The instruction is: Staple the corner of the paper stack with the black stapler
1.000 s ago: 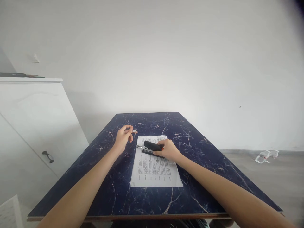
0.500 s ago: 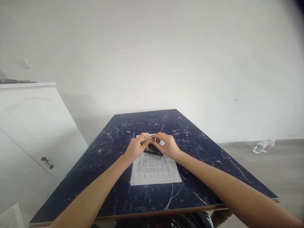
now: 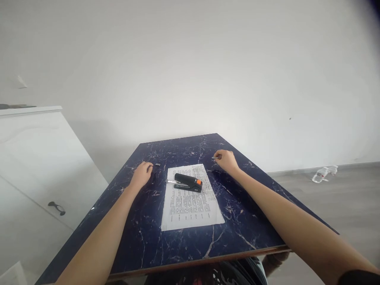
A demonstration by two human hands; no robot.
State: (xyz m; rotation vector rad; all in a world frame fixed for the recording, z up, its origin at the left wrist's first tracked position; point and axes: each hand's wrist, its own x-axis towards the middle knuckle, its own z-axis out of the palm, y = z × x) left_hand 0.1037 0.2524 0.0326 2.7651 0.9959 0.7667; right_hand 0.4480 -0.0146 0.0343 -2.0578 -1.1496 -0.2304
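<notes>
A black stapler [image 3: 188,182] with an orange end lies on a printed sheet of paper [image 3: 190,202] in the middle of a dark blue marbled table [image 3: 142,237]. My left hand [image 3: 141,173] rests on the table left of the paper, fingers curled, next to a small pale piece [image 3: 157,164]. My right hand [image 3: 227,160] is on the table right of the paper, pinching a small thin metallic piece, too small to name.
A white cabinet [image 3: 35,158] with a dark handle stands close to the table's left side. A plain white wall rises behind the table. An empty plastic bottle [image 3: 323,173] lies on the grey floor at the right.
Both hands were together over the stapler half a second ago. They have since parted, the left going left and the right going right with a small piece, leaving the stapler lying on the paper.
</notes>
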